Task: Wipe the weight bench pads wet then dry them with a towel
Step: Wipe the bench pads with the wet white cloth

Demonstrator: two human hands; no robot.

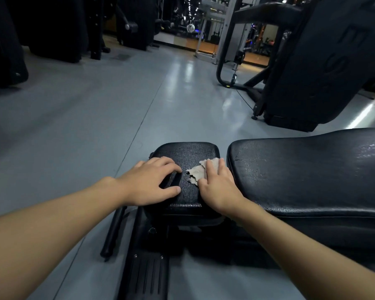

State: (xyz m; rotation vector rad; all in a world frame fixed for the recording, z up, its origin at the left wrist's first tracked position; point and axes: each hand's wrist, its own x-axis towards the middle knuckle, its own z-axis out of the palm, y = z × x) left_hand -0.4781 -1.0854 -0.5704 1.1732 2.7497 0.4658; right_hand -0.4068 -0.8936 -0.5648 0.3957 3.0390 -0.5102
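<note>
1. Black metal bench frame with ribbed foot plate [143, 271]: nearest, low in view, under the pads.

2. Left hand [152, 180]: fingers spread and gently bent, holding nothing, resting on the left half of the small black cracked-vinyl seat pad [191, 152]. Probably steadying.

3. Right hand [217, 185]: fingers laid nearly straight, pressing flat on the small ragged grey-beige cloth [195, 173]. Cloth lying on the right half of the seat pad, just beside the gap to the next pad. Damp or dry: cannot tell, so stage of task undetermined.

4. Long black cracked-vinyl back pad [301, 169]: immediately right of the right hand, across a narrow gap. Long axis running rightward, out past the edge of view. Much nearer the cloth-bearing right hand; left hand well apart from it. Judged requirement for the next stroke: cloth carried rightward over the gap, then along that axis, with no change of hands.

5. Glossy grey floor [95, 115]: beyond and left of the pads.

6. Large black exercise machine [323, 61]: farthest, behind the back pad.
</note>
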